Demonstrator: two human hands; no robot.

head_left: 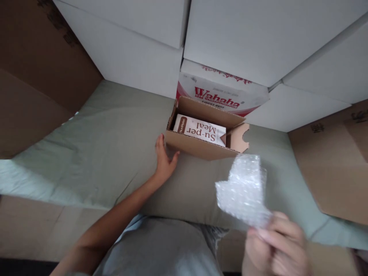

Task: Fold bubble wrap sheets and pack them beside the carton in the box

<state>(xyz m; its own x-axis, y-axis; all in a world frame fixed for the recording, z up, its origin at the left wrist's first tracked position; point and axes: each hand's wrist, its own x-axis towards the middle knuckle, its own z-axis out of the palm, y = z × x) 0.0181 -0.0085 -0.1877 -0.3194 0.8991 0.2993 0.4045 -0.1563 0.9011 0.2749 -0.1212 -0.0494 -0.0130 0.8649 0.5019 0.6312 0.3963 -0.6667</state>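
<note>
A small open brown cardboard box (198, 147) sits on a grey-green cloth, with a white packet marked "Su-per Meal" (199, 130) lying inside it. My left hand (164, 159) rests against the box's near left corner, fingers spread. My right hand (277, 247) is low at the bottom right, blurred, and pinches a crumpled piece of clear bubble wrap (244, 189) that stands up between me and the box.
White cartons (258, 34) are stacked behind the box, one printed "Wahaha" (221, 97). Brown cardboard (37, 73) leans at the left and another sheet (336, 161) lies at the right. The grey-green cloth (100, 153) covers the surface.
</note>
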